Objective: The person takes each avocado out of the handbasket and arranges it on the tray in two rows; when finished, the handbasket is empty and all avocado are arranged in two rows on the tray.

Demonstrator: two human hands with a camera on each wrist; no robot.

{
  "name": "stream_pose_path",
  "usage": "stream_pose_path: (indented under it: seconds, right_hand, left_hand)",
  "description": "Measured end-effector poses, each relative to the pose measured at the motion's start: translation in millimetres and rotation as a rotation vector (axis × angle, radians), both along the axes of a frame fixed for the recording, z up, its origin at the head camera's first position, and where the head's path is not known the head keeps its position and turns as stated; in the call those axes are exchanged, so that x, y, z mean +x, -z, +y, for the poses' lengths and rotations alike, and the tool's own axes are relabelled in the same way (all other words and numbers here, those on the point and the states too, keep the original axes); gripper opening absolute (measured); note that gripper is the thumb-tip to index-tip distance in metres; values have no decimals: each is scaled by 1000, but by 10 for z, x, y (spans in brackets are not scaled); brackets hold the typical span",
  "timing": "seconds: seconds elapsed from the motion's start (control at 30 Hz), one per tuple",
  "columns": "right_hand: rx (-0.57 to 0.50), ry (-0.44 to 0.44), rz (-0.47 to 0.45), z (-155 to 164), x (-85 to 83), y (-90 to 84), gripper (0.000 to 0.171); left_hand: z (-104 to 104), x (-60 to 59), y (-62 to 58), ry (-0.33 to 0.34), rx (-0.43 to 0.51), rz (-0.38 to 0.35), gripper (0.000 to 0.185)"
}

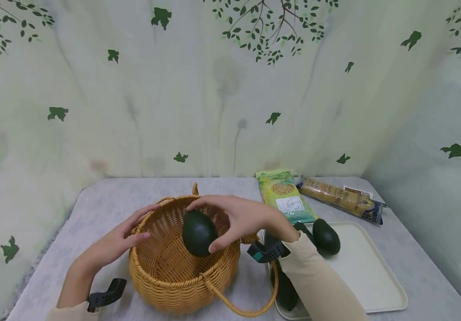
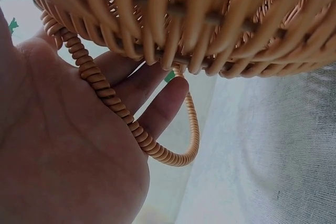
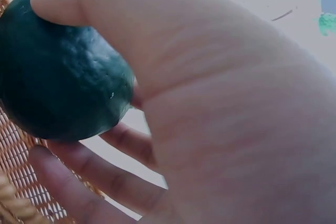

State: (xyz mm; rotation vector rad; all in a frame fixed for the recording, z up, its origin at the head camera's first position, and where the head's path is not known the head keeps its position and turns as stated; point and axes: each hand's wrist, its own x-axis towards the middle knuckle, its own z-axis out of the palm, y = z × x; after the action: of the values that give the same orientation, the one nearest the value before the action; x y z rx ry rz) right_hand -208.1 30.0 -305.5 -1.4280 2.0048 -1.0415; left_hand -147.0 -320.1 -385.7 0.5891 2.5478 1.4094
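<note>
A round wicker basket (image 1: 170, 285) with looped handles stands on the table in front of me. My left hand (image 1: 114, 243) holds its left rim, thumb over the edge and fingers along the outer wall. In the left wrist view a wrapped wicker handle (image 2: 102, 87) crosses in front of the palm. My right hand (image 1: 242, 218) grips a dark green avocado (image 1: 198, 234) over the basket's opening, with thumb and fingers on opposite sides. Up close in the right wrist view, the avocado (image 3: 63, 77) has a shiny, slightly bumpy skin.
Right of the basket lies a white tray (image 1: 368, 267) with another avocado (image 1: 326, 237) and more dark green produce (image 1: 286, 290), partly hidden by my right arm. Behind it are a yellow-green bag (image 1: 284, 196) and a long pack of what looks like pasta (image 1: 338, 198).
</note>
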Motion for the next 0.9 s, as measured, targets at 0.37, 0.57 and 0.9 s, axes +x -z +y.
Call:
stream_pose_path:
  seconds: [0.37, 0.57, 0.9]
  right_hand:
    - [-76, 89, -49, 424, 108, -5, 82]
    - [-107, 170, -25, 702, 155, 22, 82]
    - [-134, 286, 18, 1091, 215, 168, 83]
  left_hand:
    - [17, 14, -4, -6, -10, 26, 62]
    - [9, 34, -3, -16, -9, 21, 62]
    - [8, 25, 5, -9, 5, 11, 62]
